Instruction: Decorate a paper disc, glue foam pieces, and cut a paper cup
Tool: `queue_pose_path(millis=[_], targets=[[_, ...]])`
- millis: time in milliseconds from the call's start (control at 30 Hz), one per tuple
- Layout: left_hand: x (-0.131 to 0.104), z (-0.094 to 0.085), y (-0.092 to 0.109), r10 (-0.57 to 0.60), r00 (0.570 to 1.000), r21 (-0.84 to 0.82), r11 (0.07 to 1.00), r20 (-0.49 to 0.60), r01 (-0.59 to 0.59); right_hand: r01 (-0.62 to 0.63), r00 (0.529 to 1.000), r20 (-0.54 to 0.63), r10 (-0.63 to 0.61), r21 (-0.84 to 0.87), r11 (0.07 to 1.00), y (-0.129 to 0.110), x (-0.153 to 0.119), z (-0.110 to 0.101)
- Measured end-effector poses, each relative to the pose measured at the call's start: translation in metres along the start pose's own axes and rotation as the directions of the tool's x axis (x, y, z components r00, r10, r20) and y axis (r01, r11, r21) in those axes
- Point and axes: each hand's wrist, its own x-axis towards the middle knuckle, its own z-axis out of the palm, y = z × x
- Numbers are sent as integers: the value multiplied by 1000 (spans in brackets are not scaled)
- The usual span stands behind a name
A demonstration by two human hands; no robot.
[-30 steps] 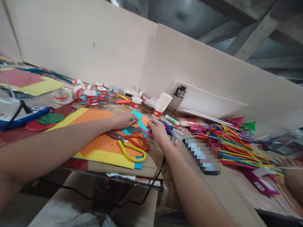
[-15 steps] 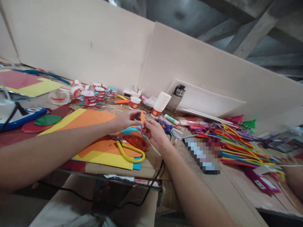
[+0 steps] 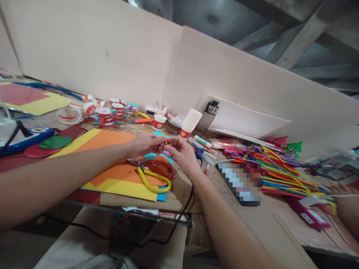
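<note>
Between my two hands a small orange paper piece [image 3: 165, 139] shows nearly edge-on. My left hand [image 3: 148, 145] pinches it from the left with closed fingers. On its other side my right hand [image 3: 181, 151] has its fingers closed at the piece too. Below the hands lie scissors [image 3: 154, 179] with one yellow and one red handle, on orange sheets [image 3: 112, 177] and yellow sheets [image 3: 126, 190]. Light blue paper [image 3: 158, 155] is partly hidden beneath the hands.
Behind the hands stand a paper cup [image 3: 159, 122], a stack of cups [image 3: 191, 121] and a bottle [image 3: 209, 114]. Decorated cups [image 3: 105, 116] sit back left. Colourful pipe cleaners [image 3: 280, 172] lie right, near another person's hand [image 3: 346, 198]. A black cable [image 3: 179, 220] crosses the table edge.
The orange piece has turned from showing its flat face to nearly edge-on and sits slightly further left. My left fingers have closed in on it, and my right hand has rotated around it.
</note>
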Motion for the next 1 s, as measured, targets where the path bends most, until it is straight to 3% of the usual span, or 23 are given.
queue_pose_path(millis=[333, 533, 700, 833, 1000], targets=[[-4, 1, 5, -85, 994, -52, 995, 69, 89, -32, 999, 37, 27, 118, 992, -6, -1, 1], [-3, -1, 4, -92, 995, -27, 995, 39, 93, -61, 997, 50, 57, 64, 996, -3, 0, -3], [-3, 0, 4, -76, 997, -25, 997, 28, 76, 123, 991, -22, -130, -207, 971, 0, -2, -3], [-4, 3, 6, -46, 999, -21, 999, 20, 46, 216, 955, -72, -288, -497, 841, -1, -5, -2], [-3, 3, 6, -38, 999, -27, 999, 12, 39, 272, 917, -43, -397, -660, 700, -1, -6, -3]])
